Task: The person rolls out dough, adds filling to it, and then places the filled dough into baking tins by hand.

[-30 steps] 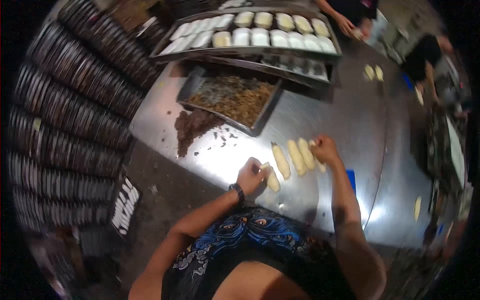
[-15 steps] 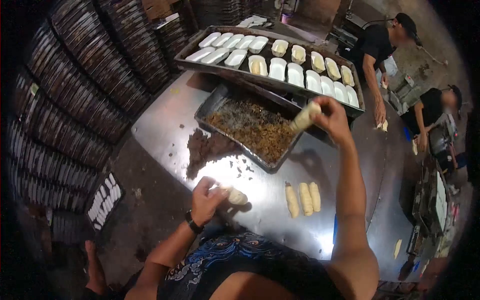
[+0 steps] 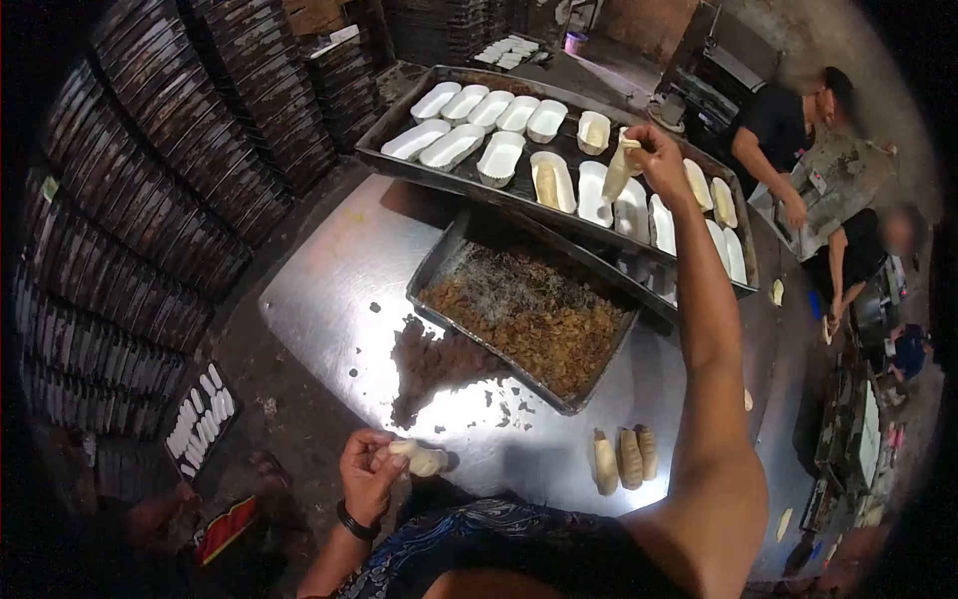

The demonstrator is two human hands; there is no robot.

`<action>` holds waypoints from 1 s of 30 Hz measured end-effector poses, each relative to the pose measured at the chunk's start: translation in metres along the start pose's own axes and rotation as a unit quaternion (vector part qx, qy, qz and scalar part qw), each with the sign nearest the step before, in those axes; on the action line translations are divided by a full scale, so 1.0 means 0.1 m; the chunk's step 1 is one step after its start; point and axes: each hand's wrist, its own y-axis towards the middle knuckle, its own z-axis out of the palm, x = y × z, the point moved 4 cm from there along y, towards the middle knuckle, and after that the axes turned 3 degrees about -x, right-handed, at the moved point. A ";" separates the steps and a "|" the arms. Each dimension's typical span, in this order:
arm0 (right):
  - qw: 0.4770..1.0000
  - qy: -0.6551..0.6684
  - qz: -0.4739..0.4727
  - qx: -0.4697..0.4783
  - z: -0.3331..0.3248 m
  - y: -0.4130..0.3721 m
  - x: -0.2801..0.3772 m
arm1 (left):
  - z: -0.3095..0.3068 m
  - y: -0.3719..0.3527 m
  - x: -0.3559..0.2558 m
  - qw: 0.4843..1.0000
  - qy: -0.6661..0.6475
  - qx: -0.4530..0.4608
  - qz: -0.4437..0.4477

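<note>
I stand in a bakery production room. Identifying features are as follows. Before me: a metal-topped worktable (image 3: 319, 290) bearing shaped dough pieces (image 3: 606, 464). Far side: a long dark baking tray (image 3: 394, 160) holding rows of white paper cases (image 3: 465, 103), several filled with dough. Between the tray and me: a metal pan (image 3: 489, 352) of brown, crumbly material (image 3: 539, 329). Left: tall stacks of dark trays (image 3: 140, 200), far beyond household quantity. Right: two co-workers, the farther (image 3: 773, 125) and the nearer (image 3: 853, 250), both in dark tops.
</note>
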 end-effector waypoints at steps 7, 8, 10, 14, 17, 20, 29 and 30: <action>0.964 -0.254 -0.071 0.032 0.38 0.00 -0.56 | 0.32 0.47 0.00 0.993 0.079 0.090 0.018; 0.961 -0.276 0.001 0.012 0.33 -0.05 -0.45 | 0.43 0.53 -0.04 0.987 0.109 0.107 0.041; 0.988 -0.150 -0.042 -0.015 0.38 -0.34 0.01 | 0.71 0.70 -0.17 0.972 0.174 0.128 0.087; 0.903 0.150 -0.115 0.386 0.72 -1.46 1.31 | 1.69 1.11 -0.56 0.959 0.087 0.177 0.205; 0.950 0.076 -0.175 0.248 0.61 -1.63 1.49 | 2.17 1.34 -0.72 0.933 0.114 0.128 0.318; 0.980 0.047 -0.086 0.173 0.24 -1.31 1.27 | 2.29 1.28 -0.70 0.960 -0.018 0.116 0.255; 0.992 -0.115 -0.032 -0.046 -0.42 -0.32 0.18 | 0.99 0.85 0.15 0.988 0.100 0.121 0.017; 0.997 -0.079 0.022 -0.009 -0.40 -0.30 0.03 | 0.87 0.79 0.22 0.988 0.109 0.105 -0.010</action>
